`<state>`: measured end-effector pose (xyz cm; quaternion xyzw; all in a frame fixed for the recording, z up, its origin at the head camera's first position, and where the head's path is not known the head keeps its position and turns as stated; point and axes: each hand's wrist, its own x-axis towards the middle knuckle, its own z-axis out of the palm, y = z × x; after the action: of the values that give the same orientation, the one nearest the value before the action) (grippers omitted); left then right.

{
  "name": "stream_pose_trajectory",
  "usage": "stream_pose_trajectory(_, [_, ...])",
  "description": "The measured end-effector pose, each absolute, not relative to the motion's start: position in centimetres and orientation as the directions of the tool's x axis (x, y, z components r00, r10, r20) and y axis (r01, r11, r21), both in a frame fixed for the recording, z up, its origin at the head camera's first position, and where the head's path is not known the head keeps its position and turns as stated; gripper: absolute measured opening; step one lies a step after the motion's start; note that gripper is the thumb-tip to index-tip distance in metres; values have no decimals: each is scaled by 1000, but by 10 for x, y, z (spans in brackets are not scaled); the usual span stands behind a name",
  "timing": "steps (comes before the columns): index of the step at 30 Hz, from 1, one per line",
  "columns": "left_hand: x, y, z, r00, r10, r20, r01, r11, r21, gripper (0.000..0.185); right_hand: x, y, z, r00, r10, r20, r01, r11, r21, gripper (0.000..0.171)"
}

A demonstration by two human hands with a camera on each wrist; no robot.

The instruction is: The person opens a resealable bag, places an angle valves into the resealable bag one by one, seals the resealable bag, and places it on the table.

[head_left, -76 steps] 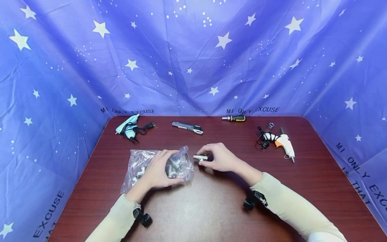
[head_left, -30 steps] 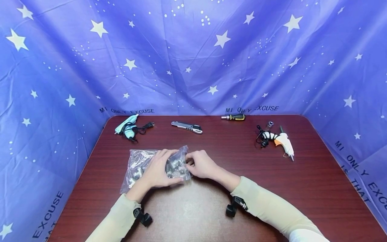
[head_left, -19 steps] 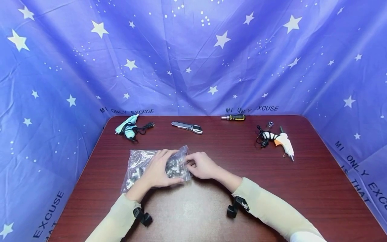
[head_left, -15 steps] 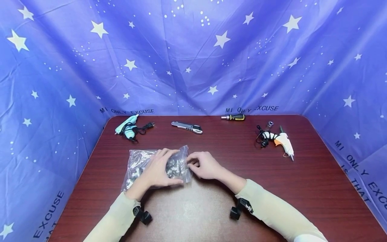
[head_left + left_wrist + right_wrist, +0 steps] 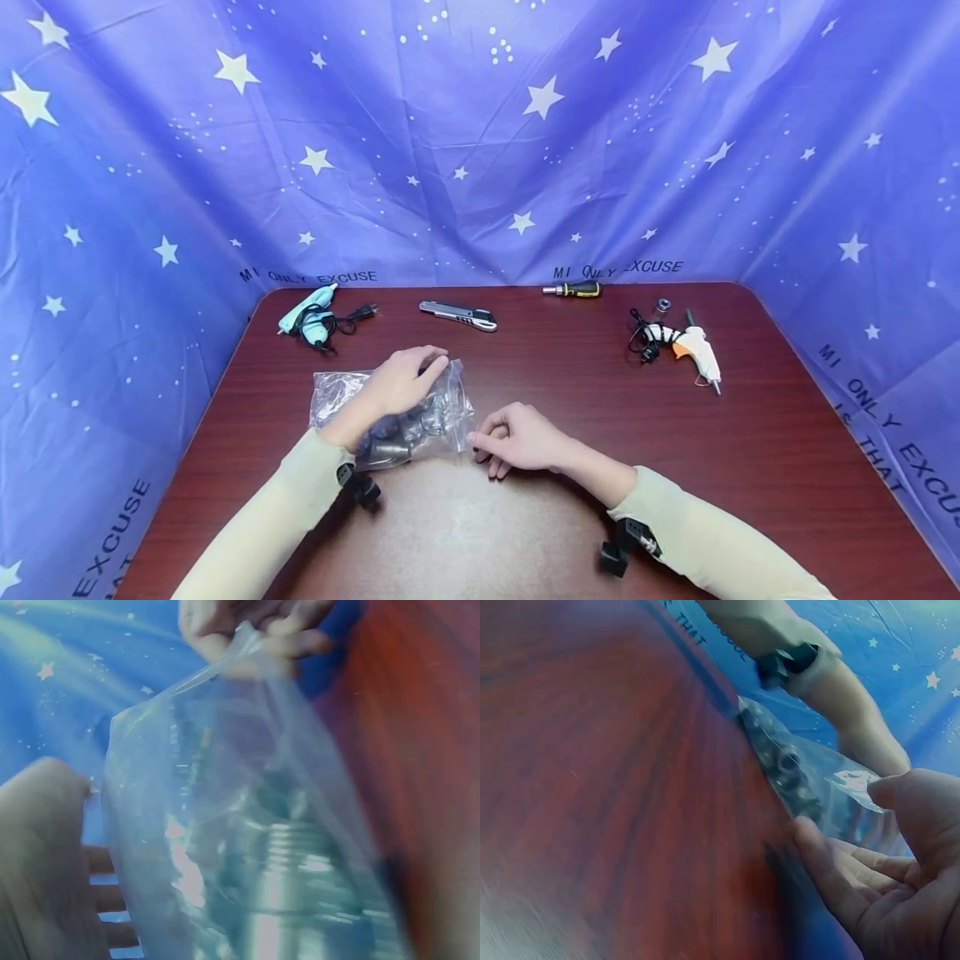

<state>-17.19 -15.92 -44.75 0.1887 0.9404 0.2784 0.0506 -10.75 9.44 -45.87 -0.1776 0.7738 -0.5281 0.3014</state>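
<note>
A clear plastic bag (image 5: pixel 333 393) of shiny metal fittings lies on the table in the head view. My left hand (image 5: pixel 405 382) reaches over its far side, and its fingers show straight behind the plastic in the left wrist view. A ribbed metal fitting (image 5: pixel 279 892) shows through the plastic there. Beside the bag's right-hand edge is my right hand (image 5: pixel 528 439), fingertips right at the plastic and fingers loosely bent. In the right wrist view its thumb and fingers stand apart, with the bag (image 5: pixel 787 761) overlapping the space between them.
Along the back of the brown table (image 5: pixel 600 367) lie a light blue glue gun (image 5: pixel 309 312) with its cord, a utility knife (image 5: pixel 457 315) and a screwdriver (image 5: pixel 576 289). At right are a white glue gun (image 5: pixel 697 350) and a small metal piece (image 5: pixel 663 305). A starry curtain (image 5: pixel 480 125) surrounds the table.
A metal fitting seen in my right hand at first no longer shows there after that hand reached to the bag's mouth. Now it has drawn toward me; my left hand has shifted away from me.
</note>
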Motion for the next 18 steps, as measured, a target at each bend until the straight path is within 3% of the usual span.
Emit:
stream_pose_trajectory(11, [-198, -153, -434, -866, 489, -109, 351, 748, 563, 15, -95, 77, -469, -778, -545, -313, 246, 195, -949, 21])
stream_pose_trajectory(18, [-206, -154, -430, -868, 487, -90, 327, 701, 634, 12, -96, 81, -467, -757, -571, -318, 249, 198, -948, 13])
